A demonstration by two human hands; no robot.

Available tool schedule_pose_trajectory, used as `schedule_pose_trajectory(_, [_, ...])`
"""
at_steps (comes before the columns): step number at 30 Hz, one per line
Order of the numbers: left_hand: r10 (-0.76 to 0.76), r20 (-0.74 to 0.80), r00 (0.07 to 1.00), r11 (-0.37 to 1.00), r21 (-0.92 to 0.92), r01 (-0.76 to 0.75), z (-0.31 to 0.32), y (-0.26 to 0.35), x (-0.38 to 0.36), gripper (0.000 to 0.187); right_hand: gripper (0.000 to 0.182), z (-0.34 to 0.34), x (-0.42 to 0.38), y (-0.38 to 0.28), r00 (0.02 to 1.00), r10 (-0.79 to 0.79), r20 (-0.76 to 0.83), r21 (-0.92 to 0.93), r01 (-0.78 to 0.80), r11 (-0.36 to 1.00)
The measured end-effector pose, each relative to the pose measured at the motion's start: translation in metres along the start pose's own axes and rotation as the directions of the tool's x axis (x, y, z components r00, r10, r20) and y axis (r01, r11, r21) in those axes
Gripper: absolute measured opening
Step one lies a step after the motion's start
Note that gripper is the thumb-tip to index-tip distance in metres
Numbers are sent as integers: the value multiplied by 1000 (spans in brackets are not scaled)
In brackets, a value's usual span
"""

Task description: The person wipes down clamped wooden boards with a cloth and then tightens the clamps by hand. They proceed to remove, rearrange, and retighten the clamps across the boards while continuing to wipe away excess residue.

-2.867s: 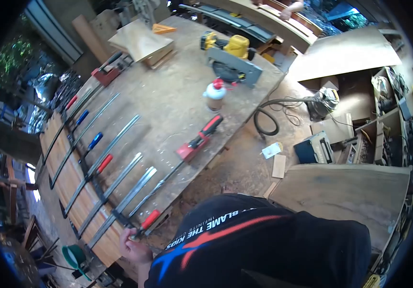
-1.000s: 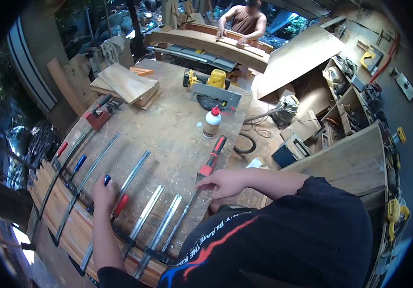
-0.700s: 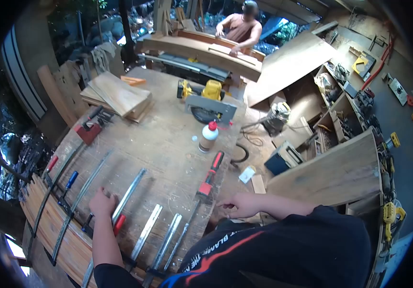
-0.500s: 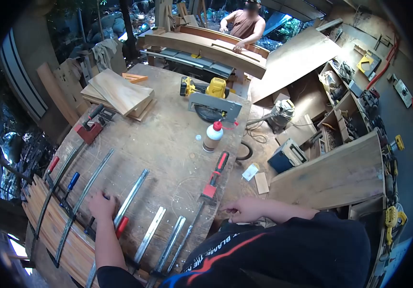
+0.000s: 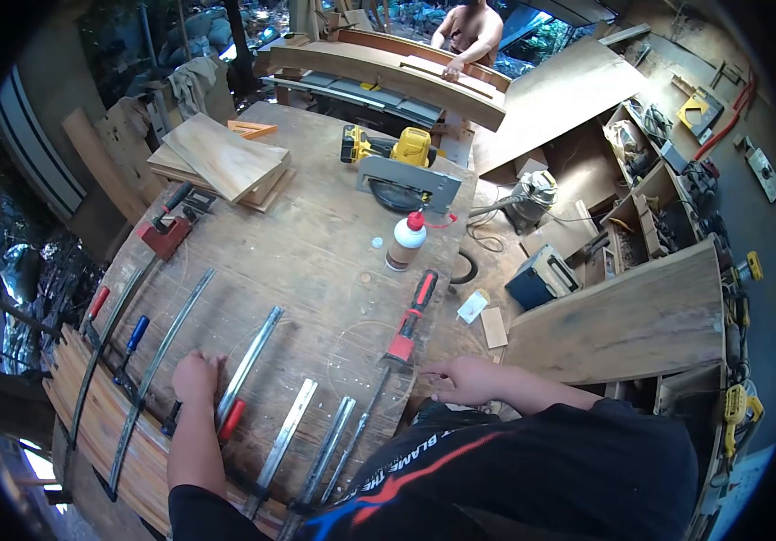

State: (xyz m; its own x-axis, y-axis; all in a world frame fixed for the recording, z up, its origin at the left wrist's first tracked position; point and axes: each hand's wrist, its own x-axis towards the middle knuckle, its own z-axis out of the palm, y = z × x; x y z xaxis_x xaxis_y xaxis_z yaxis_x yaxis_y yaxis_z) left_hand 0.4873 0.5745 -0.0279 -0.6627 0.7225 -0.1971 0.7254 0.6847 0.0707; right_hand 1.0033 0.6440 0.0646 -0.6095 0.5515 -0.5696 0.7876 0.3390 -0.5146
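My left hand [image 5: 197, 379] is closed, fingers curled, around what appears to be a clamp handle, mostly hidden under it. A dark spindle part shows just below the hand. On either side lie steel clamp bars [image 5: 248, 361], set across glued-up wood strips [image 5: 104, 406] at the table's lower left. Close by are a blue-handled clamp [image 5: 137, 334] and a red clamp handle [image 5: 232, 419]. My right hand [image 5: 467, 380] hangs by the table's right edge with its index finger stretched out, holding nothing visible. Near its fingertips lies a bar clamp with a red and black handle [image 5: 422, 293].
On the worktable [image 5: 262, 257] are a glue bottle [image 5: 406, 242], a yellow circular saw [image 5: 410, 167], stacked boards [image 5: 226, 162] and another red clamp [image 5: 167, 236]. A co-worker [image 5: 474, 41] stands behind a long beam [image 5: 388, 86]. A shop vacuum [image 5: 532, 200] is at right.
My left hand has turned slightly, its fingers now more tucked in. My right hand has shifted a little to the right and down. The co-worker has leaned slightly. The camera view shifted slightly.
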Motion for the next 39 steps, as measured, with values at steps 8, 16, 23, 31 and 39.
schedule_pose_trajectory(8, [101,194,976,995,-22,-98,-12,-8,12,49,63,3,-3,-13,996,81,-21,9,-81,997])
schedule_pose_trajectory(16, [428,324,844,901,-227,-370,22,-48,65,55,60,14,-13,1,990,110,-84,169,-95,981])
schedule_pose_trajectory(23, [204,74,976,0,-997,75,19,-83,49,74,61,12,-4,-25,996,-85,-29,255,90,963])
schedule_pose_trajectory(31, [-29,-151,988,-609,-781,-137,-52,-177,-77,66,41,11,117,-205,652,-752,93,-200,752,628])
schedule_pose_trajectory(39, [-253,-148,956,-19,-987,-158,-30,-101,-244,48,28,124,345,-343,620,-758,205,-638,671,376])
